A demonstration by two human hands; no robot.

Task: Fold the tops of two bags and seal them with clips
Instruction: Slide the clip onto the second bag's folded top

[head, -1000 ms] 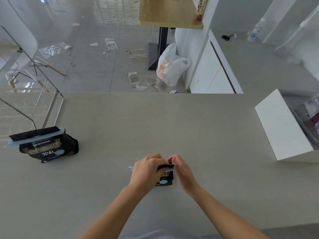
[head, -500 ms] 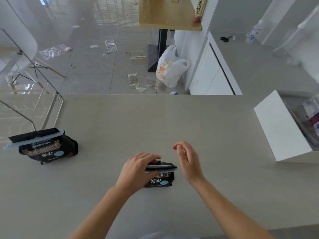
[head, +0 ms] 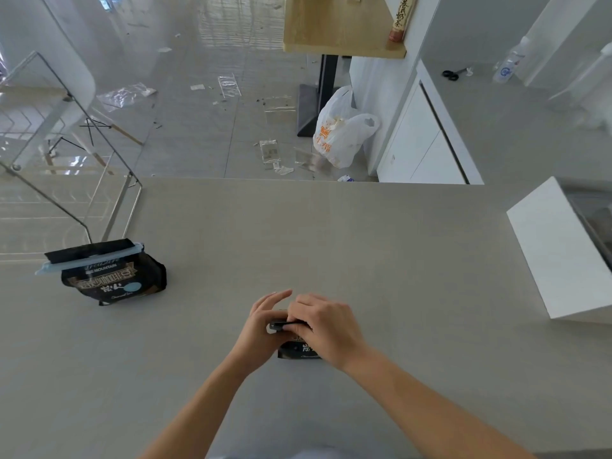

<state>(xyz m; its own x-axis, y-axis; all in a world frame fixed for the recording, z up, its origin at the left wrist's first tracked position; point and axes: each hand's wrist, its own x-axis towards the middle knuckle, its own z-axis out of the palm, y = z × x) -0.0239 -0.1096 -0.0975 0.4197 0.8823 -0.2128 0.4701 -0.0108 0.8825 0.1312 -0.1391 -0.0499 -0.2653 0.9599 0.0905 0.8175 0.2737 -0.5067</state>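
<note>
A wide grey counter [head: 331,233] fills most of the view. At its right edge stands a white box [head: 563,256], tilted, with its open side turned away to the right. On the floor beyond the counter, a white plastic bag with orange print [head: 341,130] sags against a white cabinet [head: 427,144], with scraps of clear wrapping scattered around.

On the left of the counter lies the first black bag [head: 114,276], its top folded over and held by a long pale blue clip [head: 89,258] that runs across the fold and sticks out at both ends.

The second black bag [head: 296,350] lies near the front edge of the counter, well apart from the first, mostly hidden under both hands. The left hand [head: 261,323] rests at the bag's left side with its fingers loosely spread and lifted; whether it grips anything cannot be told. The right hand [head: 326,326] is curled over the top of the bag, fingers pressed down on the folded edge, where a thin pale clip end [head: 276,326] shows between the two hands.
</note>
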